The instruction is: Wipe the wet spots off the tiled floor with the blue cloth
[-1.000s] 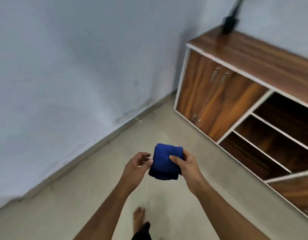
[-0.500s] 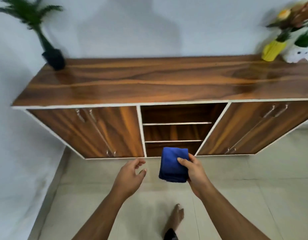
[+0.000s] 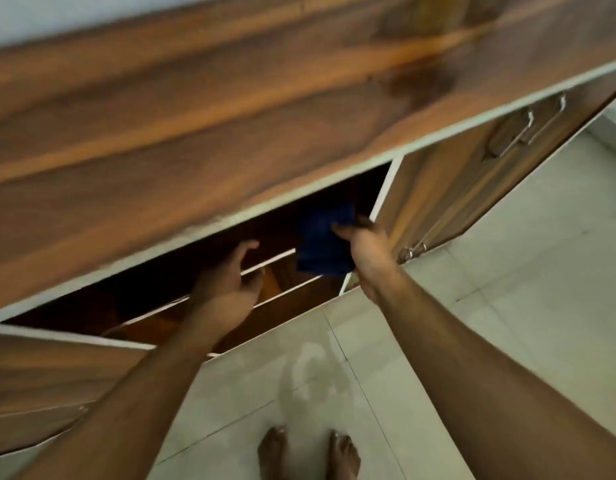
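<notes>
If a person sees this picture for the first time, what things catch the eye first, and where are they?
First the blue cloth, pinched in the right hand in front of the dark open shelves of the wooden cabinet, with the left hand empty beside it. Then the wet spot shining on the tiled floor, just ahead of two bare feet.

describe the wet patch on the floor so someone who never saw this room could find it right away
Start at the long wooden sideboard and drop to the pale tiled floor before its open middle shelves. The wet patch lies there, just ahead of the person's bare feet, between the two forearms. Its darker, glossy, irregular sheen across a tile joint sets it apart from the dry matte tiles around it.
</notes>
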